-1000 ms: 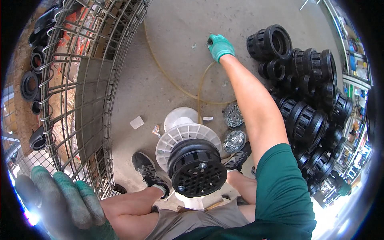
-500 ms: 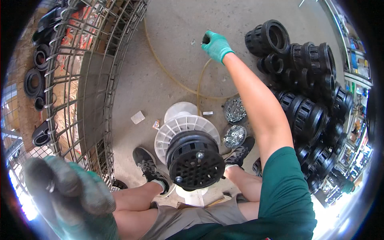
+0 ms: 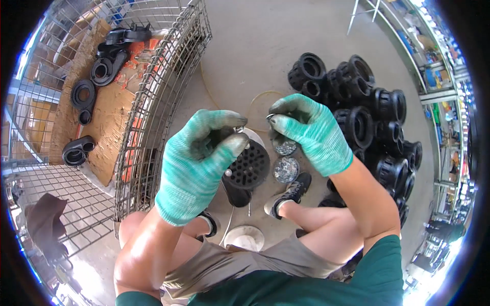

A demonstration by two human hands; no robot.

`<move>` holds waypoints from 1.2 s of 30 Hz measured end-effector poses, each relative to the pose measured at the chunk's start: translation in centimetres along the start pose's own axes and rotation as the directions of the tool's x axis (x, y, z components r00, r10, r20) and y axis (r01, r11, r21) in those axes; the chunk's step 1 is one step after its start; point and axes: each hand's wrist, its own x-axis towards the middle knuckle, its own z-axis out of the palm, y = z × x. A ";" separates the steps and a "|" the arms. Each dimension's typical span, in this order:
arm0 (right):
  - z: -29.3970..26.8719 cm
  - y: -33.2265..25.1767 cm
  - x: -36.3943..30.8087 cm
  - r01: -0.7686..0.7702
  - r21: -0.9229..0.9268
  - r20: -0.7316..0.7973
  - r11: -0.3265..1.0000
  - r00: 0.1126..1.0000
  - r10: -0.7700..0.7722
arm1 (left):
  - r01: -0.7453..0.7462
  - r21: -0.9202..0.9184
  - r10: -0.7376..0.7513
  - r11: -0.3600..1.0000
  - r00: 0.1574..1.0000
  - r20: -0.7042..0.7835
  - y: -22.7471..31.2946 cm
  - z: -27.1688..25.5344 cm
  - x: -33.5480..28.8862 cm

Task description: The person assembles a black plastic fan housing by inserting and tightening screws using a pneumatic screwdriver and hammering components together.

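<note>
Both my hands wear green gloves with dark, soiled fingertips, raised close together. My left hand (image 3: 191,160) is closed, pinching a small shiny metal fastener (image 3: 239,129) between thumb and fingertips. My right hand (image 3: 314,133) is closed too, its thumb and finger gripping a thin metal piece (image 3: 270,116) that looks like a washer. Below them a round black part with a perforated face (image 3: 250,166) is partly hidden by my left hand. A bolt end (image 3: 228,173) shows at its edge. Two round containers of small metal hardware, a nearer one (image 3: 286,170) and a farther one (image 3: 286,148), stand right of it.
A wire cage (image 3: 153,97) at the left holds cardboard and several black moulded parts (image 3: 102,70). Many black ribbed cylindrical parts (image 3: 357,127) are piled at the right. Shelving (image 3: 439,96) lines the far right. A yellowish hose (image 3: 205,81) lies on the floor.
My right hand has come back from the far floor toward the middle. My left hand has moved from the lower left to face it. The view has shifted too.
</note>
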 end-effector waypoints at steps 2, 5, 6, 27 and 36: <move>1.0 -0.7 -3.3 -0.002 -0.034 -0.070 0.999 0.998 -0.001 | -0.037 0.036 0.036 0.999 0.998 0.052 -0.1 0.8 -1.2; 2.4 -1.0 -7.1 -0.030 0.087 -0.048 0.996 0.998 0.034 | -0.177 0.087 0.158 0.980 0.969 0.190 -0.5 1.8 -2.5; 2.9 -1.0 -7.7 -0.051 0.099 -0.060 0.994 0.997 0.057 | -0.208 0.098 0.184 0.973 0.960 0.209 -0.7 2.0 -2.9; 3.3 4.0 -8.5 0.204 -0.102 -0.062 0.974 0.976 -0.211 | -0.485 0.659 0.271 0.575 0.873 0.406 -1.3 1.9 -2.6; 2.5 4.3 -9.3 0.082 0.314 -0.082 0.946 0.995 -0.059 | -0.059 0.186 -0.017 0.981 0.924 0.382 -0.9 2.8 -3.0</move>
